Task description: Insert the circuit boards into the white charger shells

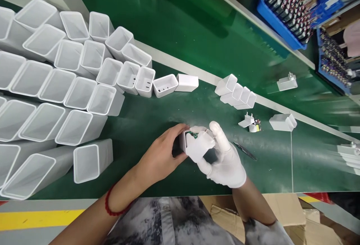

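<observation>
My bare left hand (161,153) is closed round a white plastic housing (183,142), whose open end faces right. In my gloved right hand (226,162) is a white plug cover (201,145) with metal pins, pinched between thumb and fingers. The cover sits at the housing's mouth, and a green circuit board (192,134) shows in the gap between them. Fingers hide part of both pieces. Black tweezers (245,151) lie on the bench just right of my right hand. Beyond them rests a loose plug cover (246,120) beside small wired components (254,127).
Many open white housings (75,127) stand in rows at left. Several smaller housings (236,93) and a single housing (282,122) lie at right on the green bench (168,110). Blue bins (295,40) of wired parts stand at the upper right. Cardboard (284,209) lies below the front edge.
</observation>
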The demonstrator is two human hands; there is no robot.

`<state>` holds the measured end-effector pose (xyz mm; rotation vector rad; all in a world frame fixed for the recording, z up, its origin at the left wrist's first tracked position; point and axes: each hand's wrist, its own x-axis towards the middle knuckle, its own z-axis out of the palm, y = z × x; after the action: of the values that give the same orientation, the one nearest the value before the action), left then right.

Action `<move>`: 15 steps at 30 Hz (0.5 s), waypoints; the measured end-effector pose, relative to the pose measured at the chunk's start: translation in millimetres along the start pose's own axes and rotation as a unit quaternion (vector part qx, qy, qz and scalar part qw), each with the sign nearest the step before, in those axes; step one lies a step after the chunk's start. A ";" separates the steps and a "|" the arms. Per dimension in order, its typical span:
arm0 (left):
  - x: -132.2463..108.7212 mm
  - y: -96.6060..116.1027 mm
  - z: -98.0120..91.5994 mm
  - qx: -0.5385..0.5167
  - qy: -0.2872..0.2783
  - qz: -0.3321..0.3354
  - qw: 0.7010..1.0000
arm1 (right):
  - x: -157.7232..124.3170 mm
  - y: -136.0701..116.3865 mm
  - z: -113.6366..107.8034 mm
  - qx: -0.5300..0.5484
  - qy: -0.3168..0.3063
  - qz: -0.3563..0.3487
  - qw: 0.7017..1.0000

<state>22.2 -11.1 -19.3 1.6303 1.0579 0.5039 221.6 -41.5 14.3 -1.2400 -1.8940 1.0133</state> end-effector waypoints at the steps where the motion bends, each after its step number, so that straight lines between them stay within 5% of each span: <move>1: 0.0 0.4 -0.2 -0.001 -0.002 -0.003 1.000 | 0.0 -0.9 -0.2 -0.018 0.000 -0.004 1.000; 9: -1.0 -1.8 -0.4 0.008 0.009 0.010 1.000 | 5.8 -11.4 -0.2 -0.154 0.003 -0.058 0.986; 15: -0.5 -3.6 0.6 0.013 0.014 0.005 1.000 | 5.6 -10.3 -1.7 -0.078 -0.030 -0.003 0.997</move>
<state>21.1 -11.7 -22.8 1.6552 1.0819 0.5229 216.6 -38.5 24.6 -1.3038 -2.0543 0.9246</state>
